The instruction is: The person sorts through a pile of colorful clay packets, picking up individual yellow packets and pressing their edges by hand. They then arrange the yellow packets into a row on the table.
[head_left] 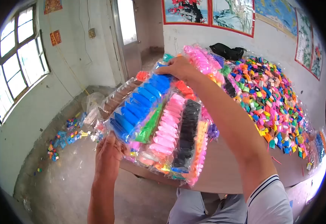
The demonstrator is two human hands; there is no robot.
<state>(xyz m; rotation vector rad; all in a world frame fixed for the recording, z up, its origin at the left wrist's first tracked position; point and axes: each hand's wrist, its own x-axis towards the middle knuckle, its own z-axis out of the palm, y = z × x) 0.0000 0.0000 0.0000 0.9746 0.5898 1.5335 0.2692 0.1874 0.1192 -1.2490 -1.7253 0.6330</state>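
Between my two hands is a long see-through bag of blue packets point(136, 106), tilted up to the right. My left hand point(110, 149) is closed on its lower left end. At its upper right end, my right hand point(178, 69) grips the plastic, fingers bent over the top. Under and beside it lie more bags in rows: a bag of green packets point(150, 125), a bag of pink packets point(168, 125), a bag of black packets point(187, 134) and a bag of orange packets point(201, 143). A bag of brown packets point(120, 95) shows behind the blue one.
A big heap of small colourful packets point(267, 100) covers the right side of the table point(226, 164). Pink bags point(202, 61) and a black bag point(226, 51) lie at the back. Loose small packets point(64, 138) are scattered on the floor at left.
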